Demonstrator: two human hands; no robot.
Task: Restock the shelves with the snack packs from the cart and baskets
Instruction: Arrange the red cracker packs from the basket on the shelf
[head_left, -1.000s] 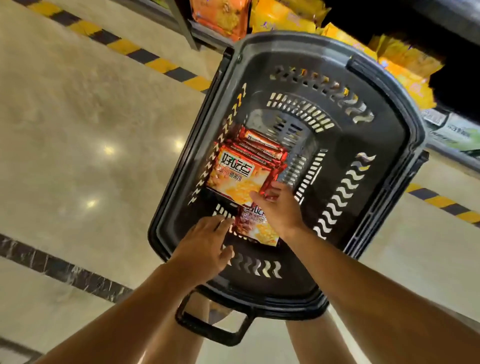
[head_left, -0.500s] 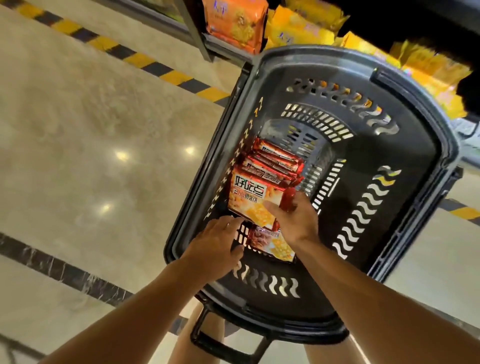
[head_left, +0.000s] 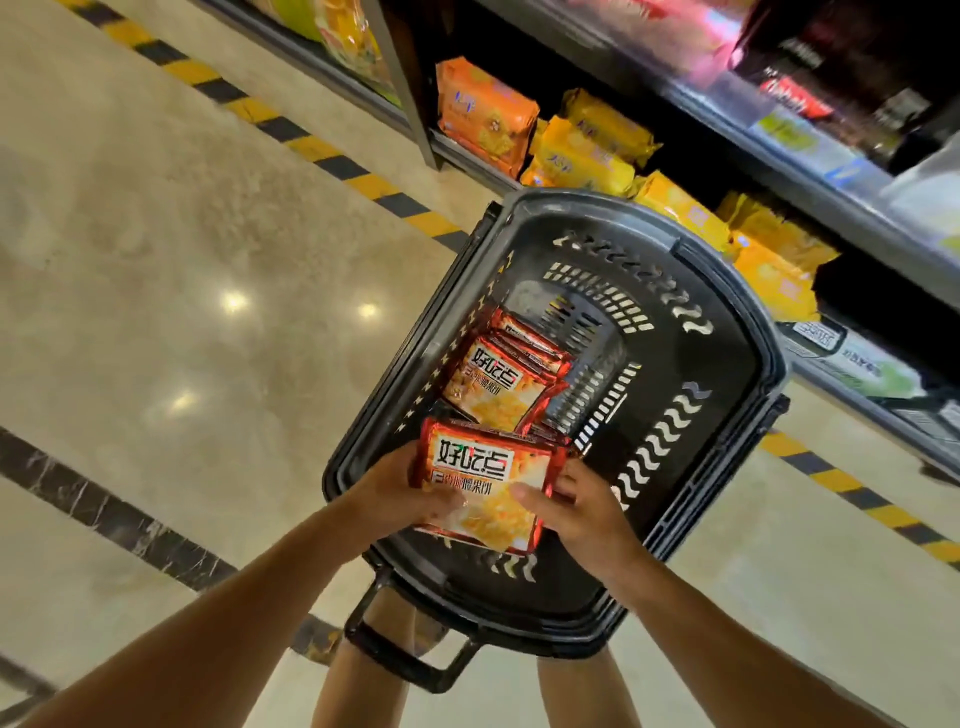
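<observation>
A black plastic basket (head_left: 727, 415) stands on the floor in front of the shelves. Several red and orange snack packs (head_left: 493, 384) lie inside it. Above its near end I hold one red snack pack (head_left: 483, 483) with both hands. My left hand (head_left: 395, 493) grips its left edge, thumb on the front. My right hand (head_left: 582, 509) grips its right edge, thumb across the lower front. More packs seem stacked under the held one, but they are mostly hidden.
The bottom shelf (head_left: 467, 156) behind the basket carries orange packs (head_left: 483, 119) and yellow packs (head_left: 587, 150). A higher shelf (head_left: 779, 150) juts out at the upper right. Yellow-black tape (head_left: 311, 150) runs along the floor. My legs stand behind the basket handle (head_left: 410, 660).
Both hands closed on a snack pack and lifted it from the basket's bottom toward me. The view tilted up, showing more of the shelves.
</observation>
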